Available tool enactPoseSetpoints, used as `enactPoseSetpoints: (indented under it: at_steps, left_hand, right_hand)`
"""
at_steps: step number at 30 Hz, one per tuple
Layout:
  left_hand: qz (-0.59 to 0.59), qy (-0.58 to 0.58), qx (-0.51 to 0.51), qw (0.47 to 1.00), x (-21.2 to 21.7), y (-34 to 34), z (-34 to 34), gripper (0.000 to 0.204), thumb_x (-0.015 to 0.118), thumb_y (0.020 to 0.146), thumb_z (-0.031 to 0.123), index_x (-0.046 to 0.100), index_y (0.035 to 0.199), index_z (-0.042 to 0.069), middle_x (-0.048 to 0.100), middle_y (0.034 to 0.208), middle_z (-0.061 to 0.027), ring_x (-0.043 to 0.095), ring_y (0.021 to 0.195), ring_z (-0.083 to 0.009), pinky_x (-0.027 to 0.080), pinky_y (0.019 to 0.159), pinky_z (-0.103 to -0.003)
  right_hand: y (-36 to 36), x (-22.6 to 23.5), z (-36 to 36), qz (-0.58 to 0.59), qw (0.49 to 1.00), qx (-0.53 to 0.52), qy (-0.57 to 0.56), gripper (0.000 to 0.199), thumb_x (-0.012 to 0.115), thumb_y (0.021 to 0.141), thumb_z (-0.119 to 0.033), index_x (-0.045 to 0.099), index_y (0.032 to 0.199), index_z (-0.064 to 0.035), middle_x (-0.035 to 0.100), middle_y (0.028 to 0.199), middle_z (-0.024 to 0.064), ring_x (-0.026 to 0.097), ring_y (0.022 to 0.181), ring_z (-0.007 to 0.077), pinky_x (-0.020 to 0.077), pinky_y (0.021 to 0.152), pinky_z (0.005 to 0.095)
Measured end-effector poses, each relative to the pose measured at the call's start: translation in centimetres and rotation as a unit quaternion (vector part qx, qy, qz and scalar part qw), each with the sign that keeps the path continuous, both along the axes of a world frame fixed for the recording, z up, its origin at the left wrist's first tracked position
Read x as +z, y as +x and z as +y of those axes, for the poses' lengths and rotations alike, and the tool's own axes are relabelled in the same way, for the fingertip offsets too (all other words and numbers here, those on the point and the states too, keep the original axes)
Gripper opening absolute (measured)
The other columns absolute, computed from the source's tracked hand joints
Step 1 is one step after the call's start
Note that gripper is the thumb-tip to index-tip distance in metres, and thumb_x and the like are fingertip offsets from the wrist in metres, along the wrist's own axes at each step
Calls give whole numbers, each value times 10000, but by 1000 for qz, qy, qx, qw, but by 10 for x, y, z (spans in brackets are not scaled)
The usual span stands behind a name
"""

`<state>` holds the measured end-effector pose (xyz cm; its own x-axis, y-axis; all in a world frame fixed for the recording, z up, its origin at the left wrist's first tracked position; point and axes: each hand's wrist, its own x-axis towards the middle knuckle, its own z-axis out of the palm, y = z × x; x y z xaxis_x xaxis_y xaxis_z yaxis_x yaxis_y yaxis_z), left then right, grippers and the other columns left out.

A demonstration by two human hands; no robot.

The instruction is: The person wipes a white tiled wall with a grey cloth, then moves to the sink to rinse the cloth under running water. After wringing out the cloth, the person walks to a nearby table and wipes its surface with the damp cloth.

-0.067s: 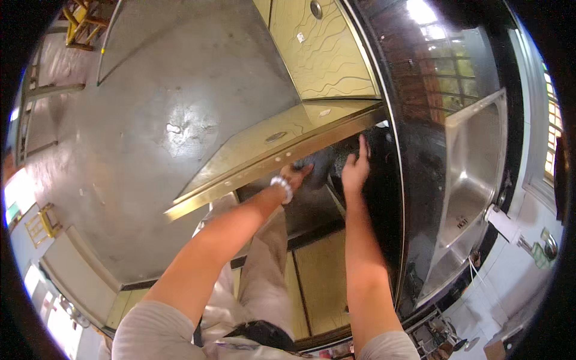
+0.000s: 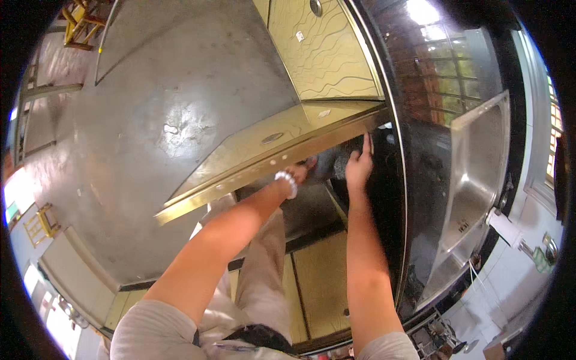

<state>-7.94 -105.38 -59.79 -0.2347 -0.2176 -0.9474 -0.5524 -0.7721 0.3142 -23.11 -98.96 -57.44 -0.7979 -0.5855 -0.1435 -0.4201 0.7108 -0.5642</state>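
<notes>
A yellowish cabinet door point(image 2: 240, 157) with a gold edge stands swung open in front of me. My left hand point(image 2: 300, 172), with a white beaded bracelet point(image 2: 288, 183) at the wrist, reaches behind the door's edge into the low cabinet opening. Its fingers are blurred and partly hidden, so whether they hold anything does not show. Close by it is a dark rounded shape point(image 2: 327, 163) in the shadow. To the right, my right hand point(image 2: 359, 169) is open, its index finger stretched up toward the hinge end of the door and the thumb apart.
A black countertop point(image 2: 423, 156) with a steel sink point(image 2: 474, 174) runs along the right. Another patterned cabinet door point(image 2: 324, 54) stands beyond the open one. Grey floor point(image 2: 180, 84) spreads to the left, with a wooden chair point(image 2: 79, 25) far off.
The open door's free end has shifted slightly left and down in view. My left hand has moved a little right and deeper; my right hand has shifted slightly right.
</notes>
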Motion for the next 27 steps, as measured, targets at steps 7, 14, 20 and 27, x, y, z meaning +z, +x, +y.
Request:
enactPoseSetpoints:
  at_steps: [7,14,20,27]
  left_hand:
    - [-26,-194,-224,955,-146,-52,24,401,548,896,301,532,1214,57,559,1226,-149,546,1092,-293,431,934,-391]
    - [-75,-218,-262,937,-164,-25,52,391,556,892,283,536,1214,63,564,1220,-138,545,1092,-284,429,939,-390]
    - [-82,-211,-258,939,-166,-15,62,383,562,888,267,539,1215,69,569,1215,-128,545,1093,-276,427,942,-389]
    - [-89,-209,-262,938,-166,-10,64,376,570,884,248,543,1216,75,574,1209,-116,545,1093,-267,425,946,-388]
  right_hand:
    - [-59,-145,8,68,995,45,56,288,517,854,-164,545,1095,-8,598,873,230,587,843,389,471,703,474]
    - [-74,-202,51,0,999,-37,-9,320,536,845,-173,560,1115,-2,599,1054,207,593,925,360,484,755,442]
    - [-82,-153,54,-84,992,-63,-64,319,536,850,-168,558,1117,6,597,1064,199,585,931,345,477,767,431]
    - [-81,-140,58,-125,985,-81,-88,317,535,856,-163,556,1118,15,595,1077,189,577,938,328,469,782,418]
